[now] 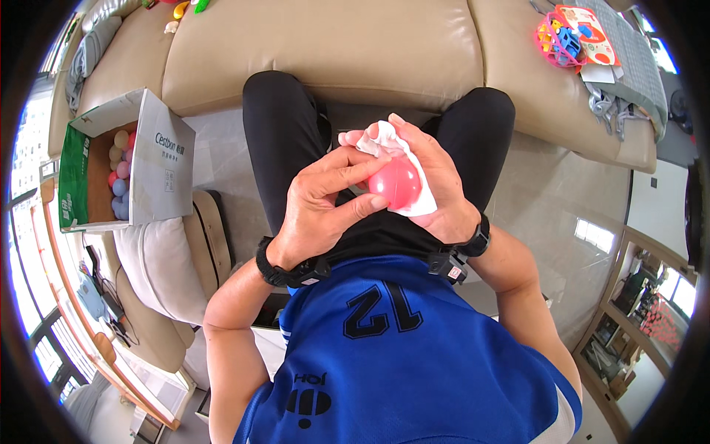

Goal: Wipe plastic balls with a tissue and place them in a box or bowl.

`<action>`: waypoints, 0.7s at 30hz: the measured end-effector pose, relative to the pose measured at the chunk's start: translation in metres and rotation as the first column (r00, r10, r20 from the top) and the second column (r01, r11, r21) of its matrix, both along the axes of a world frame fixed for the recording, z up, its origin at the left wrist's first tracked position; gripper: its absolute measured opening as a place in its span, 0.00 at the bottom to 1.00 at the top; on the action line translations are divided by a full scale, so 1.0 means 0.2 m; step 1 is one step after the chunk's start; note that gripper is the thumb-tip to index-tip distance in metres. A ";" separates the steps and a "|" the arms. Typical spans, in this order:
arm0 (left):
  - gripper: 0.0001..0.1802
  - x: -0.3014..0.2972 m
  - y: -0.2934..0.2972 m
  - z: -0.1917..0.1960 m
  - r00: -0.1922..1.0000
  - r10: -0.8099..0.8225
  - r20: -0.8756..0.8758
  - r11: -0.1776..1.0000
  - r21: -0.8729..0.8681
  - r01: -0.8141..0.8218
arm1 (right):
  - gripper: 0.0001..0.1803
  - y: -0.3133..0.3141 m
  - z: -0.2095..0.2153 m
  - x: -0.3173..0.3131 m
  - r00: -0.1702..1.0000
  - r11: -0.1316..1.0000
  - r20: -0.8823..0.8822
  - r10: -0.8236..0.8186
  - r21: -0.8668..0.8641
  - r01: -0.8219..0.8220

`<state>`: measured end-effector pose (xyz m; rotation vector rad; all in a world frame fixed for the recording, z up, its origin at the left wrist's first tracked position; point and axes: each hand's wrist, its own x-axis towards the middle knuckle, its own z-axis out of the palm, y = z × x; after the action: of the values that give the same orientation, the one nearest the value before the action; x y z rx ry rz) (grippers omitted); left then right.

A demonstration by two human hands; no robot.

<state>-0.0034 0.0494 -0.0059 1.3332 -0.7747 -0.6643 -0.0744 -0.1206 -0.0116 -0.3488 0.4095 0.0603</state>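
A shiny pink plastic ball (394,183) is held up between my two hands, above my lap. My left hand (319,194) grips the ball from its left side, with the thumb low and the fingers over the top. A white cloth or tissue (423,198) lies between the ball and my right palm and bunches up above the ball. My right hand (445,174) cups the cloth around the ball's right side, fingers curled at the top.
At left, an open cardboard box (161,169) holds several coloured balls (120,188) and stands beside a white cushion (164,260). Across from me is a beige sofa (318,52). On its right end sit a pink basket of toys (556,46) and a grey cloth (629,70).
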 end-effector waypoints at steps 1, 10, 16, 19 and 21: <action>0.22 0.00 -0.01 0.00 1.000 -0.004 -0.006 1.000 0.000 0.004 | 0.19 -0.01 0.00 0.00 1.000 1.000 -0.006 -0.004 0.000 0.004; 0.28 0.13 0.20 0.05 0.596 -0.230 -0.769 0.870 -0.437 -0.228 | 0.19 -0.09 0.01 0.04 0.992 0.986 0.122 0.011 0.166 -0.032; 0.28 0.56 0.73 0.19 0.654 0.061 -0.754 0.559 -0.517 -0.648 | 0.15 -0.39 -0.11 -0.15 0.996 0.994 -0.032 -0.088 -0.072 0.085; 0.27 0.64 0.92 0.28 0.575 0.319 -0.754 0.223 -0.530 -0.818 | 0.15 -0.49 -0.09 -0.14 0.983 0.971 -0.100 -0.157 -0.198 0.135; 0.26 0.62 0.91 0.24 0.548 0.385 -0.743 0.316 -0.452 -0.834 | 0.15 -0.62 -0.09 -0.14 0.972 0.942 -0.113 -0.207 -0.289 0.167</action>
<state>0.1208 0.2319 0.0421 0.4566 0.0385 0.0639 -0.1022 -0.2454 -0.0301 -0.5834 0.5939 -0.1622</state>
